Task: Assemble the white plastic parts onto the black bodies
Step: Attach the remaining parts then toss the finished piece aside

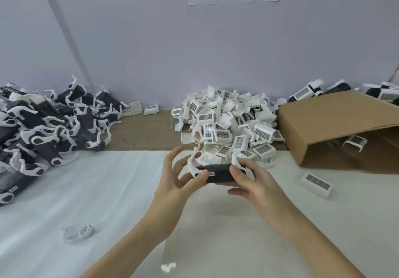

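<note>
A black body (220, 173) with white curved arms at both ends is held in mid-air above the white table cover. My left hand (177, 176) grips its left end, thumb on the front face, fingers behind. My right hand (250, 180) grips its right end, thumb on top. Behind it lies a heap of white plastic parts (228, 126) with grid-patterned faces. A heap of black bodies fitted with white arms (49, 126) fills the left side.
An open cardboard box (336, 126) lies on its side at the right, with a white part inside. One white grid part (316, 185) lies loose at the right. A white arm piece (78, 233) lies at front left. More assembled units (306, 93) sit behind the box.
</note>
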`<state>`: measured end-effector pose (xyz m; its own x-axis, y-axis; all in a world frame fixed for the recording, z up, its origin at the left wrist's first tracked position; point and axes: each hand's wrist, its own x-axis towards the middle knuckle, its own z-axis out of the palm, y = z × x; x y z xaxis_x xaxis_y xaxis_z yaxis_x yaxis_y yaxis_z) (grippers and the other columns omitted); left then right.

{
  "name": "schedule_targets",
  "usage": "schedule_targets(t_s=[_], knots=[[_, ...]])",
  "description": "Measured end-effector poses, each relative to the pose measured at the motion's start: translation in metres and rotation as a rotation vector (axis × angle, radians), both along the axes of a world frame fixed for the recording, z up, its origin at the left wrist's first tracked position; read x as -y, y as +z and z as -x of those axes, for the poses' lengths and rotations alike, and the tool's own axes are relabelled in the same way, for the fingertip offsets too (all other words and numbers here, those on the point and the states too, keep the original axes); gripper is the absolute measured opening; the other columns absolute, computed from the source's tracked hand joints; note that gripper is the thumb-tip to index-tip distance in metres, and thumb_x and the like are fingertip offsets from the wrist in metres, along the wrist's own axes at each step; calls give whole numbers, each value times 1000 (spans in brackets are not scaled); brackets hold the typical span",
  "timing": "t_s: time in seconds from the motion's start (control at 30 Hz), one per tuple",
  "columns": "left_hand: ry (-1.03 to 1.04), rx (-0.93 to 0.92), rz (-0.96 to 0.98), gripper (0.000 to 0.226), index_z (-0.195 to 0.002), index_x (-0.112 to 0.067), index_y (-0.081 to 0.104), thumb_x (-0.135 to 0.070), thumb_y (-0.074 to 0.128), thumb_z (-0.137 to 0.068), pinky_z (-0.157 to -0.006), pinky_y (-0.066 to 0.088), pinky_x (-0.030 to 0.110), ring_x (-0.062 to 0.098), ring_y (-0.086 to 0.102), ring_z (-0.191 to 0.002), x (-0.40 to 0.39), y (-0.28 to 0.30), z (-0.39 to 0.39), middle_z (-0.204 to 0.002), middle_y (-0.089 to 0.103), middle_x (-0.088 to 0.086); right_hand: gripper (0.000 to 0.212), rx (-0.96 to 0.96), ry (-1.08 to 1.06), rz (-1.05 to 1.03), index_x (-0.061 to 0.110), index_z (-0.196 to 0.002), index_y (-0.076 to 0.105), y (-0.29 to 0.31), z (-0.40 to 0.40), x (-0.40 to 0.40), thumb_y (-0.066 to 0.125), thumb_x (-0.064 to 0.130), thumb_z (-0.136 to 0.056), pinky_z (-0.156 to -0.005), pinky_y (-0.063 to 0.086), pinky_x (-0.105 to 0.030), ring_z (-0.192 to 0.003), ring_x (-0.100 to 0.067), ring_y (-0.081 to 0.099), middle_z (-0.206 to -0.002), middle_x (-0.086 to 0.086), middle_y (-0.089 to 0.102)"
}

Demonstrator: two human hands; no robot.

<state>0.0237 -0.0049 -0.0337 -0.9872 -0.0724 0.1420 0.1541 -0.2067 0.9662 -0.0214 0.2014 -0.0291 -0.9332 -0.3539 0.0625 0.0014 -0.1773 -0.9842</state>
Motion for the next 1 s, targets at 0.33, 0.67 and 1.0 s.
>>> schedule_targets(t_s=[0.33,0.67,1.0], knots=[[-216,339,-299,63,-125,-21,66,-74,54,-93,-62,56,37,41,68,-78,14,9,14,-111,69,23,85,-415,83,-426,53,-152,41,9,4,-23,82,12,-90,-89,62,-37,-101,-21,68,-139,21,57],[-58,34,-92,41,-133,-15,56,-23,60,-93,-84,59,40,41,71,-99,10,2,12,-124,71,19,54,247,275,201,11,-137,64,5,2,-11,80,26,-88,-102,57,-46,-116,-43,67,-124,-27,67],[-67,-13,235,34,-122,-27,61,-51,62,-98,-99,51,35,28,74,-99,5,1,4,-111,78,7,82,61,1,-6,39,-133,68,0,-5,-3,97,57,-59,-109,51,-46,-111,-38,72,-121,-21,72]])
